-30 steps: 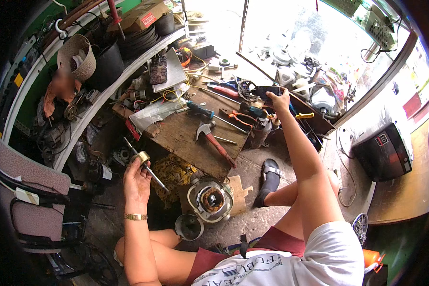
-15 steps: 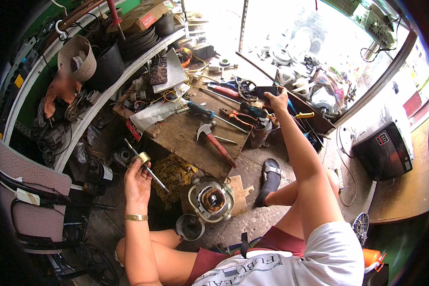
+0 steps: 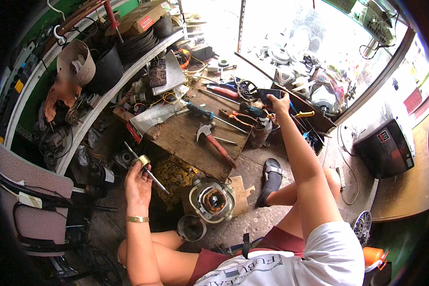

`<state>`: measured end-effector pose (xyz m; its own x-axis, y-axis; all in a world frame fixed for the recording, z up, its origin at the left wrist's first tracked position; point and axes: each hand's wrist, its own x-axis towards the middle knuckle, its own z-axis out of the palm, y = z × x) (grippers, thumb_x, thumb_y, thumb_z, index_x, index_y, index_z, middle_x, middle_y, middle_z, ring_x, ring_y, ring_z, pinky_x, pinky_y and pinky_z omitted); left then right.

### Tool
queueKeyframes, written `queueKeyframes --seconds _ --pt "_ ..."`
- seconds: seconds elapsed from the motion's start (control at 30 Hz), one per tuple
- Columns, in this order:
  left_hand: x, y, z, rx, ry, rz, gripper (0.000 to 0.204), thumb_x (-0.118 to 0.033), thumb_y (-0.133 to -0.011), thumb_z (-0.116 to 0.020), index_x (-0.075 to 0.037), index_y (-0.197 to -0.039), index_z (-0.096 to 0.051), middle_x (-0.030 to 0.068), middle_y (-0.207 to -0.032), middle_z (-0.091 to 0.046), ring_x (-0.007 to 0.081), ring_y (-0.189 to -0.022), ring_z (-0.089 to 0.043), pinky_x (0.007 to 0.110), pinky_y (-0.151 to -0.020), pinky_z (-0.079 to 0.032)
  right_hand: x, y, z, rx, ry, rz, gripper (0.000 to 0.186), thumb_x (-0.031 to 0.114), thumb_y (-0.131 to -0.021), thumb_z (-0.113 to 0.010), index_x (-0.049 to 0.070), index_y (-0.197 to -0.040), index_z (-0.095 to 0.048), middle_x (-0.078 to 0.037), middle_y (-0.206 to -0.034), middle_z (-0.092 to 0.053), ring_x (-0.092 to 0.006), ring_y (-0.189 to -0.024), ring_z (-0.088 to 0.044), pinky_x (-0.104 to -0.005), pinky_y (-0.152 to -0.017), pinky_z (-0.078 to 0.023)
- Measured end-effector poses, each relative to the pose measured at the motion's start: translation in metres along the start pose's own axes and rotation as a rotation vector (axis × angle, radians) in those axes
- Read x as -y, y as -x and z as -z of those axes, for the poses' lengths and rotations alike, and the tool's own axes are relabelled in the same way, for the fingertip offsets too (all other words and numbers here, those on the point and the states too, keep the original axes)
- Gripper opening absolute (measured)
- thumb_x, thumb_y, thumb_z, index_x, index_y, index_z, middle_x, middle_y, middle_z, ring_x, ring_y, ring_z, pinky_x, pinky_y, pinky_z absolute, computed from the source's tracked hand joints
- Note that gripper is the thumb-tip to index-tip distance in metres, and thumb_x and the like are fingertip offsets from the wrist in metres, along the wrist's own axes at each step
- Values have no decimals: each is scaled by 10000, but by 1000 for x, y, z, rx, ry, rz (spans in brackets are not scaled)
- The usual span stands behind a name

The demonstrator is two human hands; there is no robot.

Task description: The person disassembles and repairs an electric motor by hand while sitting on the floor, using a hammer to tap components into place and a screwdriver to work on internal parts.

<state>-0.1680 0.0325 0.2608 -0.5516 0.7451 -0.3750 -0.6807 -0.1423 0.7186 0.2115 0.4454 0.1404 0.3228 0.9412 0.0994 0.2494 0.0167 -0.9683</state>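
— What's the biggest thing by you?
— The wooden table, ahead of me, its top cluttered toward the far side.
— Then?
— The motor, nearer me than the table's near edge, its ring of coils facing up.
— And the hammer?
— It lies on the table, head away from me, red handle slanting to the near edge.
— Where's the rod?
— Up in the air, left of the motor and tilted. My left hand has it, palm up, fingers closed about its brass-coloured collar.
— The grey cup?
— Just beside the motor, on my side; whether they touch, I can't tell.
— Your right hand?
— Curled around a dark slab, near the pliers. I can't tell what the slab is.
— Smallest?
— The gold watch on my left wrist.
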Motion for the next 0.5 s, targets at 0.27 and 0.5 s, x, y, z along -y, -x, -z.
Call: queueKeyframes --seconds 0.27,0.5 --pt "1 -2 5 6 -6 -3 228 -170 -854 -661 -47 -1037 -602 61 -1014 -606 190 -950 -565 296 -862 -466 8 1 -10 -22 -28 35 603 51 -693 -762 46 -1182 -408 -155 -1000 -592 -226 -740 -657 -356 -535 -601" --pt "3 -4 4 2 -20 2 219 -154 -831 -678 -89 -1027 -606 41 -1013 -612 172 -927 -560 291 -839 -456 24 4 -15 -62 68 84 609 70 -675 -782 21 -1173 -435 -150 -953 -606 -218 -748 -649 -354 -521 -593"
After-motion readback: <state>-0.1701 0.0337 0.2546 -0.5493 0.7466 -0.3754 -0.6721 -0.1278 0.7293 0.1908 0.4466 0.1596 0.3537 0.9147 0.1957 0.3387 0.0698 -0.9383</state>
